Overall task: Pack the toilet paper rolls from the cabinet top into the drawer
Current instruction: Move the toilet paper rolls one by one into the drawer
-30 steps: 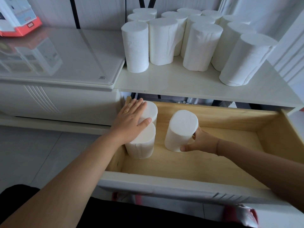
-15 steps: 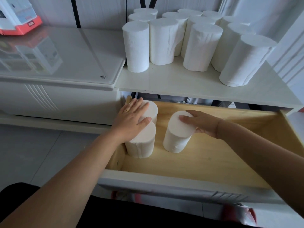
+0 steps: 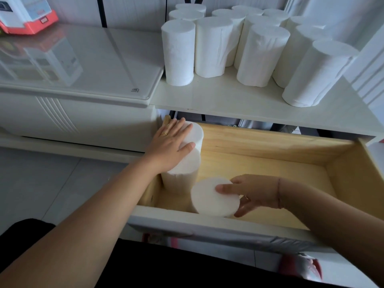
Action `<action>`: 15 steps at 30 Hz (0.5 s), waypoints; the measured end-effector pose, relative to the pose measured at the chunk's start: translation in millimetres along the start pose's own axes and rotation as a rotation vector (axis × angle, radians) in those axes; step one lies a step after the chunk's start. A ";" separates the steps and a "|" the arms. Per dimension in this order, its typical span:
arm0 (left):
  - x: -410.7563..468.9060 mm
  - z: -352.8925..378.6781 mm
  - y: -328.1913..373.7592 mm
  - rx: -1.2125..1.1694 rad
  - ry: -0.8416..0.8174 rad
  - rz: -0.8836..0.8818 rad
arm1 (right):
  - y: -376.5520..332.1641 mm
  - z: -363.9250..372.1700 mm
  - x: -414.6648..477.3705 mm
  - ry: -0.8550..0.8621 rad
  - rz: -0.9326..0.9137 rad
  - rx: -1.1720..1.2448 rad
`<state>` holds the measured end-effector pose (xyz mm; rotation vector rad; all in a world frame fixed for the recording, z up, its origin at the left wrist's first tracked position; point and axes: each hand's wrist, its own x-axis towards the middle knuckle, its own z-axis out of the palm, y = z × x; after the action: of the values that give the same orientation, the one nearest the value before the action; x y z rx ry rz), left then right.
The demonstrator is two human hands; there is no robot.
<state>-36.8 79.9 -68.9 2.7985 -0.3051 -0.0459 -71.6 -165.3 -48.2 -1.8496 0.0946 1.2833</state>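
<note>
The open wooden drawer [image 3: 342,175] holds three white toilet paper rolls, all upright. Two of them [image 3: 187,171] stand along its left wall, one behind the other, and my left hand [image 3: 169,147] lies flat across their tops with fingers spread. The third roll [image 3: 212,199] stands at the drawer's front edge, just right of those two. My right hand [image 3: 252,193] grips it from the right side, thumb on its top and fingers down its side. Several more rolls [image 3: 220,46] stand clustered on the white cabinet top [image 3: 239,100] above the drawer.
A lower glass-topped cabinet [image 3: 83,65] adjoins on the left, with a red and white box [image 3: 27,17] at its far corner. A white ribbed wall panel [image 3: 369,75] borders the cabinet top on the right. The drawer's middle and right floor show bare wood.
My right hand has moved the third roll from the drawer's middle toward me to the front edge, beside the left pair. My left hand has stayed on the two rolls.
</note>
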 end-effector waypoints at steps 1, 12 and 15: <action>0.3 0.2 0.0 0.003 -0.001 0.000 | -0.3 4.8 1.2 -0.015 0.008 -0.006; 0.4 0.1 -0.4 0.006 0.008 0.003 | -19.0 39.5 17.7 -0.072 -0.013 0.129; 0.1 0.4 -0.4 0.003 0.005 0.006 | -22.4 50.0 23.4 -0.102 -0.018 0.196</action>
<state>-36.7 80.1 -69.5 2.8007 -0.3124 -0.0377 -85.9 -108.4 -58.5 -1.6130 0.1433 1.3053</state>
